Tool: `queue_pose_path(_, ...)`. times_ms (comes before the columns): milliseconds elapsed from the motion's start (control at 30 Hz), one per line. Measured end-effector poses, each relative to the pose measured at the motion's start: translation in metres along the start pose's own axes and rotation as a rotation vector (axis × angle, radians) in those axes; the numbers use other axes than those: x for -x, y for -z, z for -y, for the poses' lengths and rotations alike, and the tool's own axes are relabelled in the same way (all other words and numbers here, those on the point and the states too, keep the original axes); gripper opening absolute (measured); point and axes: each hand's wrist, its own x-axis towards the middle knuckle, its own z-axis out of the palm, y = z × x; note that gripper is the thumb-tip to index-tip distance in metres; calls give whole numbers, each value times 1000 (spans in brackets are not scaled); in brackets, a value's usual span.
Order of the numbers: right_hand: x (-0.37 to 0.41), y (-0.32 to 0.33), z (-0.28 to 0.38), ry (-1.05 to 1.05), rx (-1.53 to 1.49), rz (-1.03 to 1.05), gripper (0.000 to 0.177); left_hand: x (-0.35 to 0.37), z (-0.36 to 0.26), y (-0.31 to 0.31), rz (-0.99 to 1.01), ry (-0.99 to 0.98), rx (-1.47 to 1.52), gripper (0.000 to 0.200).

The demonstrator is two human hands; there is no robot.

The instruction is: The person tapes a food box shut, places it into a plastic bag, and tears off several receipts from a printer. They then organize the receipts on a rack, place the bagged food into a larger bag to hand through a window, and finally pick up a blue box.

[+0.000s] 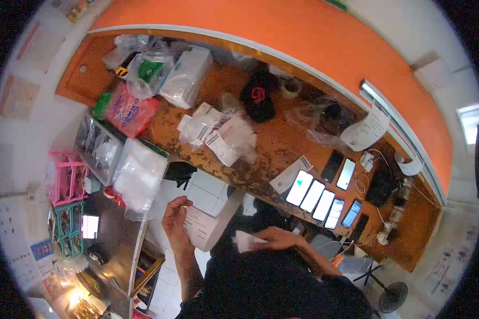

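My left hand [176, 219] pinches the edge of a long printed paper receipt [203, 228], which bends in a curve up and to the right. My right hand [279, 238] is closed on a small white paper [246, 242], possibly folded; its print cannot be made out. Both hands are in front of my body, below the front edge of the wooden counter [239, 173]. Several smartphones [313, 195] with lit screens lie in a row on the counter, beyond my right hand. Another printed slip [292, 175] lies beside them.
Plastic-wrapped paper packs [229, 135], a black cap [258, 95] and a red plastic bag [129, 110] are on the counter. A long receipt [367, 127] hangs near the orange panel [261, 32]. To the left stand a clear plastic bag [139, 178] and pink and teal racks [69, 178].
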Motion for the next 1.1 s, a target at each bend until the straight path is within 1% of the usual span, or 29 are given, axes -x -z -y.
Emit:
queue_pose_path(33,-9,6,-8,-86,55,183,49,1,0,6,-34,-22,-59,24)
queue_pose_path(67,-17,9,-24,-78,71,200,49,1,1,12,-72,-47,-115,23)
queue_pose_path(133,-25,9,-61,-29,111,-85,48,4,1,27,-152,-78,-129,22)
queue_pose_path(200,-36,39,-65,47,-10,-470,34,7,2,44,-232,-109,-137,21)
queue_pose_path(267,-50,83,-19,-263,-339,-530,32,13,4,60,-377,-66,-41,18)
queue_pose_path(300,-68,97,-17,-78,-327,-522,31,16,5,64,-400,-77,-36,18)
queue_pose_path(367,-115,125,0,159,-232,-502,27,21,8,69,-547,-49,74,16)
queue_pose_path(400,-147,142,21,212,-142,-494,25,24,10,75,-556,-60,77,16)
queue_pose_path(433,-182,145,51,254,28,-798,24,27,12,82,-571,-53,23,17)
queue_pose_path(467,-220,154,85,272,-156,-821,25,28,15,88,-585,-48,-30,17)
queue_pose_path(500,-258,163,119,297,-340,-847,27,31,10,88,-612,4,-10,17)
queue_pose_path(533,-345,202,88,497,-133,-901,24,32,13,92,-615,-13,-7,17)
queue_pose_path(567,-383,220,123,439,-263,-757,27,34,19,96,-650,-38,27,19)
queue_pose_path(633,-456,254,199,268,-502,-500,40,36,28,105,-691,-74,57,20)
queue_pose_path(700,-506,272,238,322,-501,-519,57,34,36,112,-775,-57,167,25)
queue_pose_path(733,-537,286,234,336,-506,-513,57,31,33,109,-776,-72,162,25)
queue_pose_path(767,-583,306,220,315,-426,-679,59,26,28,103,-785,-91,217,28)
queue_pose_path(800,-622,319,207,249,-349,-922,59,21,24,101,-793,-106,269,30)
queue_pose_path(833,-661,332,195,152,-277,-1158,59,18,35,110,-792,-149,129,30)
queue_pose_path(867,-643,323,193,241,-131,-1053,56,14,23,101,-787,-76,102,30)
queue_pose_path(900,-605,304,194,324,22,-942,53,7,15,99,-737,-67,109,29)
queue_pose_path(933,-560,270,194,418,40,-775,55,1,8,96,-689,-58,122,29)
queue_pose_path(967,-497,217,194,504,-7,-498,57,-9,10,98,-688,-53,136,29)
queue_pose_path(1000,-428,169,199,561,-43,-187,60,-20,19,100,-573,-103,68,30)
queue_pose_path(1033,-361,128,199,567,-58,113,63,-23,23,99,-459,-136,-2,31)
queue_pose_path(1067,-303,96,197,534,-28,294,65,-36,14,92,-318,-169,-43,34)
queue_pose_path(1100,-262,88,204,460,171,203,62,-54,2,76,-235,-287,-129,40)
